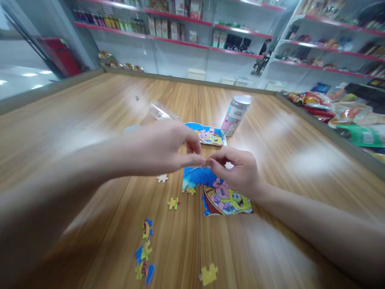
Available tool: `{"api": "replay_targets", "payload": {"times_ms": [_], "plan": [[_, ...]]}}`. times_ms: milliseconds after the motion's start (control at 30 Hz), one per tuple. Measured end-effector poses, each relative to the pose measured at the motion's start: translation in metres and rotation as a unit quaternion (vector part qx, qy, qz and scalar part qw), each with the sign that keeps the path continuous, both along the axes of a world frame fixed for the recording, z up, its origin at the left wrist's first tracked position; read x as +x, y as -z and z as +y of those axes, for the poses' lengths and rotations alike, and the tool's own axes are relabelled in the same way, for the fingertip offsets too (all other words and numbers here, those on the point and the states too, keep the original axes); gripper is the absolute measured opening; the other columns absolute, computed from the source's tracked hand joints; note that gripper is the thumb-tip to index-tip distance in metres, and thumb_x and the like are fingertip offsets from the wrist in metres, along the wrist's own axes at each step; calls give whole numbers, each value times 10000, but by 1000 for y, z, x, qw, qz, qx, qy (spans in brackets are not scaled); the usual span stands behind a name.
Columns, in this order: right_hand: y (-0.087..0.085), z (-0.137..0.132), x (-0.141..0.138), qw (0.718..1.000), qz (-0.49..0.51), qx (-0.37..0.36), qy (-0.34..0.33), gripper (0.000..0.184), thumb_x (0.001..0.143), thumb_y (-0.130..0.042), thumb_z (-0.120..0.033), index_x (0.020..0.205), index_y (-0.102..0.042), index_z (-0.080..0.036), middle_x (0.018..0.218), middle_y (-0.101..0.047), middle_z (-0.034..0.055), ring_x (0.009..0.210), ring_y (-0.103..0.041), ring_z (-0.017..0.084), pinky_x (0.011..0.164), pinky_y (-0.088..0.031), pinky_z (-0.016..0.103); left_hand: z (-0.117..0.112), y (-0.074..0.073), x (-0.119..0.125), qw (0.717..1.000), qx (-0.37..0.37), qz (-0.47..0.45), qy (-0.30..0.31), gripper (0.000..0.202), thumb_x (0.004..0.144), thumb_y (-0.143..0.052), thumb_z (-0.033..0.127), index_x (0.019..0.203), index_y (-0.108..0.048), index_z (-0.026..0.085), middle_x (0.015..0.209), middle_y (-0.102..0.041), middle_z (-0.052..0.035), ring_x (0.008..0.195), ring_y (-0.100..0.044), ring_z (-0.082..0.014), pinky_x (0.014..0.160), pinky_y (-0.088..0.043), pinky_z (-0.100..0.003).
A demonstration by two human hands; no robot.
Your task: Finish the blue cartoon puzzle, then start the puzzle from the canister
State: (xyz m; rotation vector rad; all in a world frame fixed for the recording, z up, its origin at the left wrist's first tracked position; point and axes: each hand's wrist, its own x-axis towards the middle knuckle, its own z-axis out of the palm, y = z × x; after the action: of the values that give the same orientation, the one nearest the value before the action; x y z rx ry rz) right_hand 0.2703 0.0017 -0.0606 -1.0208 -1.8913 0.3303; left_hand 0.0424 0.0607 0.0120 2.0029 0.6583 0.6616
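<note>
Above the partly joined jigsaw puzzle (216, 196), my left hand (168, 148) and my right hand (237, 170) meet fingertip to fingertip. Both pinch a small puzzle piece (207, 163), mostly hidden by the fingers. The joined part shows a blue background, a boat and yellow and pink cartoon figures. A pale loose piece (229, 165) shows beside my right fingers. Left of the puzzle lie a white piece (163, 178) and a yellow-green piece (173, 203). Several blue, yellow and red pieces (146, 253) lie lower left, and one yellow piece (209, 274) near the front.
Behind my hands lies a picture sheet (207, 134) with matching figures. A lidded can (236, 115) stands at its right; a clear plastic cylinder (162, 111) lies to the left. Packaged snacks (339, 108) sit beyond the right table edge. Stocked shelves (180, 40) line the back.
</note>
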Motion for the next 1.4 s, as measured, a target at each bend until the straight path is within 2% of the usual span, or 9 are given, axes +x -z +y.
{"api": "replay_targets", "payload": {"times_ms": [133, 300, 433, 600, 767, 933, 1100, 1300, 1400], "plan": [[4, -2, 0, 998, 46, -33, -3, 109, 897, -680, -235, 824, -710, -161, 716, -688, -1, 599, -599, 95, 551, -479, 224, -5, 18, 25, 994, 44, 100, 27, 110, 853, -697, 187, 764, -729, 130, 611, -614, 6, 538, -525, -85, 488, -348, -175], [2, -2, 1, 995, 48, -11, -88, 209, 928, -623, -184, 1117, -709, -163, 954, -744, 58, 794, -674, 146, 693, -548, 283, 7, 46, 21, 966, -221, 46, 124, 347, 967, -606, 413, 773, -629, 127, 475, -443, 45, 386, -376, -58, 378, -267, -160], [2, -1, 0, 998, 19, -14, -64, 111, 922, -665, -233, 963, -745, -169, 817, -729, 38, 688, -634, 133, 631, -515, 271, 13, 56, 14, 937, -309, 14, 161, 357, 974, -600, 430, 803, -626, 118, 474, -401, 59, 361, -310, -44, 346, -205, -150], [5, -1, 0, 991, 49, -118, -34, 165, 937, -651, -284, 859, -726, -159, 746, -720, 25, 591, -588, 106, 528, -452, 232, 17, 62, 9, 927, -321, 21, 193, 280, 946, -650, 390, 963, -658, 111, 550, -469, 47, 408, -357, -48, 353, -245, -136], [2, -2, 0, 990, 31, -137, -30, 197, 925, -651, -273, 785, -714, -149, 659, -668, 4, 519, -494, 81, 462, -370, 217, 18, 63, 6, 935, -297, 44, 190, 369, 996, -558, 457, 949, -683, 113, 531, -454, 40, 400, -333, -45, 355, -252, -137], [2, -2, 2, 993, 17, -105, -41, 196, 938, -614, -233, 795, -714, -145, 663, -657, 9, 556, -521, 92, 487, -378, 221, 17, 62, 6, 937, -283, 58, 197, 383, 993, -562, 457, 948, -706, 104, 515, -453, 36, 402, -328, -52, 354, -244, -148], [5, -1, 4, 994, 39, -88, -53, 146, 916, -628, -235, 984, -715, -139, 743, -695, 28, 590, -573, 111, 513, -431, 237, 17, 63, 6, 938, -282, 49, 195, 382, 987, -570, 461, 928, -709, 111, 520, -456, 33, 404, -331, -53, 355, -240, -153], [4, -1, 0, 999, 11, -37, -18, 104, 879, -691, -267, 861, -697, -165, 682, -641, 3, 573, -512, 105, 514, -412, 252, 15, 63, 6, 947, -255, 70, 183, 365, 975, -593, 456, 910, -712, 117, 520, -456, 36, 407, -356, -49, 358, -271, -141], [5, -2, -1, 999, 27, -38, 8, 102, 883, -685, -263, 894, -708, -164, 729, -690, 21, 578, -572, 115, 518, -457, 257, 19, 66, 4, 940, -294, 31, 169, 277, 914, -683, 384, 976, -720, 117, 628, -569, -4, 427, -397, -48, 345, -269, -144]]}}
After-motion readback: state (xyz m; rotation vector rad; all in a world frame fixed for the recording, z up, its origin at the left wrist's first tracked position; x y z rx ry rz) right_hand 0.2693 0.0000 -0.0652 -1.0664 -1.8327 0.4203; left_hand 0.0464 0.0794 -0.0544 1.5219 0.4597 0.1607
